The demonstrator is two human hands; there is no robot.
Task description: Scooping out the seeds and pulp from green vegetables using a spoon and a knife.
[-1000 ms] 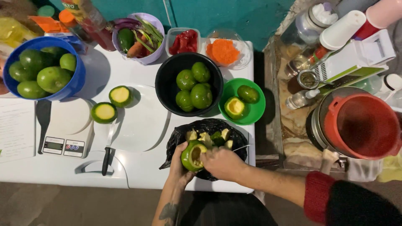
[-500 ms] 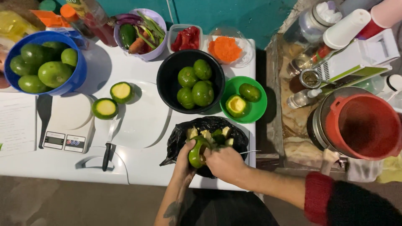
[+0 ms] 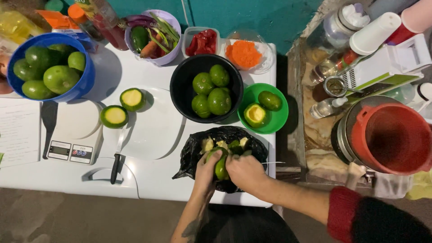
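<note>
Green avocado half (image 3: 220, 167) is gripped by left hand (image 3: 208, 170) and right hand (image 3: 245, 172) above the black plastic scrap bag (image 3: 191, 155), so peelings drop inside; black round bowl (image 3: 180, 90) sits just behind the bag.

On the table (image 3: 148, 180), the bag (image 3: 193, 157) lies nearest; the bowl (image 3: 180, 90) behind it, the scale (image 3: 74, 135) far left.

Our left hand (image 3: 208, 167) and right hand (image 3: 245, 173) grip avocado (image 3: 221, 168) between them, over black bag (image 3: 194, 153); black bowl (image 3: 184, 87) beyond.
</note>
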